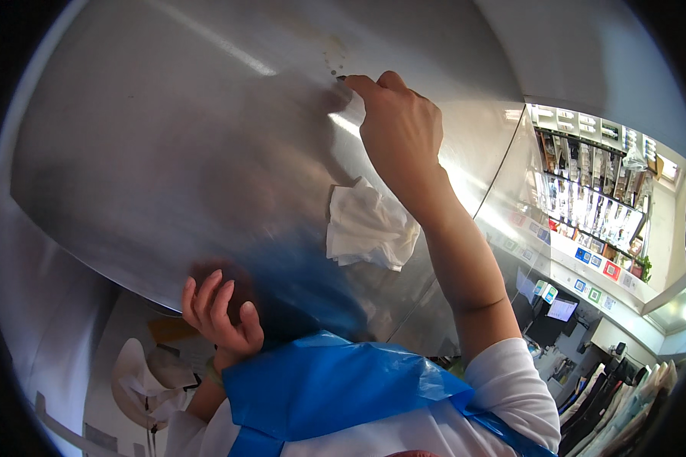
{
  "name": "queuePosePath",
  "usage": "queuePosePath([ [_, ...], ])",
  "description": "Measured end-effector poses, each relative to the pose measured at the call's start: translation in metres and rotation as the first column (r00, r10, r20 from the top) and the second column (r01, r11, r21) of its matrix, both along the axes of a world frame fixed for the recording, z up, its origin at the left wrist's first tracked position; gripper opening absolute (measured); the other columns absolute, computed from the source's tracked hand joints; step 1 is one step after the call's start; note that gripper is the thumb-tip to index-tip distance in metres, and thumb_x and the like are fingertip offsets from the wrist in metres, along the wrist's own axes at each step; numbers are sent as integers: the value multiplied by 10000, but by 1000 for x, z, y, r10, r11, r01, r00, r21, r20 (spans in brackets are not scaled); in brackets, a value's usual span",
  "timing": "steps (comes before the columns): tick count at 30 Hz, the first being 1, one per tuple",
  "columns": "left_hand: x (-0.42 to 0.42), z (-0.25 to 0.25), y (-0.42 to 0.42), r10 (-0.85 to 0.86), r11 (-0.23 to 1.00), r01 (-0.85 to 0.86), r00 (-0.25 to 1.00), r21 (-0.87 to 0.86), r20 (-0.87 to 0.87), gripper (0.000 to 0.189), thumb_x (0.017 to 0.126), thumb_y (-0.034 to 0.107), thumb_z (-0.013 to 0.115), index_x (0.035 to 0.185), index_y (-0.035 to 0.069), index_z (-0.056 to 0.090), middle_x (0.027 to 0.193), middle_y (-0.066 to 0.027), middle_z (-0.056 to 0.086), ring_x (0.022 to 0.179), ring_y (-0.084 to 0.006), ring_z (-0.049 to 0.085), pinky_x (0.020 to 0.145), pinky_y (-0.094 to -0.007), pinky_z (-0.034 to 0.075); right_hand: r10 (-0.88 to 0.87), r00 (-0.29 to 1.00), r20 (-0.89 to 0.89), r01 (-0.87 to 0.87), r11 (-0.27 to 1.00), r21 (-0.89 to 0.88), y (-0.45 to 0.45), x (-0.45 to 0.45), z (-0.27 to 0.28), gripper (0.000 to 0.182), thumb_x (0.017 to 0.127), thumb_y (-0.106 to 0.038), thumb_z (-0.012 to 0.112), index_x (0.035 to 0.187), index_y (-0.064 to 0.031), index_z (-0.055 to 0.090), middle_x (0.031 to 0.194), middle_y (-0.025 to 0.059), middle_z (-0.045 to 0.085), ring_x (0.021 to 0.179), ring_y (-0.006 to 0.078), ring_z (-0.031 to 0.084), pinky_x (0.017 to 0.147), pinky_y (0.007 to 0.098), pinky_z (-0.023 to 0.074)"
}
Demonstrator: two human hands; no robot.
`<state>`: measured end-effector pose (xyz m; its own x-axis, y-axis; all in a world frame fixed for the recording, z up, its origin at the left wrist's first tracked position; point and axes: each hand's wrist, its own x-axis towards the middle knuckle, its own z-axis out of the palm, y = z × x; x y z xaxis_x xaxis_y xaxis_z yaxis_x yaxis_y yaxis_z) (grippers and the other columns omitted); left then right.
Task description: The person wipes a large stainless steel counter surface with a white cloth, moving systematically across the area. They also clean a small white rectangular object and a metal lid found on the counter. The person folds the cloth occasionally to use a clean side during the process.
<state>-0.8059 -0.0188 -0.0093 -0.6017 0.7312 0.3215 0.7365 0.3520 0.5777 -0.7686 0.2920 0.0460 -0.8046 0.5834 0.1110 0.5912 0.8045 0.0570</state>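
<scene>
My right hand (403, 123) reaches out over a shiny metal surface (148, 154), gripping a small dark-tipped item (340, 77) between thumb and forefinger; its kind cannot be told. Just beyond that tip lie several tiny round specks (334, 72) and a faint yellowish stain. Beneath the right forearm, a crumpled white cloth (371, 228) rests on the metal. My left hand (226, 317) is raised close to my body, palm up with fingers loosely curled and apart, holding nothing. A blue plastic apron (343, 388) covers my front.
Racks of small items (594, 183) stand behind a clear panel at right. Below them are a lit screen (562, 309) and hanging clothes (606, 405). A white hat-like object (130, 388) is at lower left, past the metal's edge.
</scene>
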Motion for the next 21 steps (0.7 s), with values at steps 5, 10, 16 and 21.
queuePosePath([
  [5,-1,0,1,1,1000,-1,1000,-1,-15,297,939,278,406,1068,35,518,1150,-148,546,1180,-339,409,1014,-494,279,-26,996,86,28,999,-18,3,-6,5,187,690,-54,595,857,-112,656,797,116,596,656,253,637,521,337,504],
  [10,0,-2,0,2,1000,-2,1000,6,-5,299,940,280,406,1071,37,520,1145,-147,551,1176,-343,411,1015,-494,280,-22,996,83,23,1000,-18,6,-11,5,199,698,-42,588,871,-114,658,819,119,600,662,246,638,533,338,514],
  [16,1,-2,2,16,1000,-16,1000,0,-11,291,940,279,405,1068,45,523,1123,-147,560,1155,-327,431,1016,-498,282,-21,998,63,21,1000,14,0,-7,2,210,696,-35,592,877,-115,662,781,114,598,634,248,636,522,329,510],
  [21,1,-3,1,10,1000,-10,1000,9,-12,293,940,282,402,1064,47,524,1120,-145,563,1141,-319,445,1012,-498,289,-24,999,23,24,1000,0,-15,3,-2,161,674,-40,599,811,-110,647,757,105,589,612,245,628,498,319,501],
])
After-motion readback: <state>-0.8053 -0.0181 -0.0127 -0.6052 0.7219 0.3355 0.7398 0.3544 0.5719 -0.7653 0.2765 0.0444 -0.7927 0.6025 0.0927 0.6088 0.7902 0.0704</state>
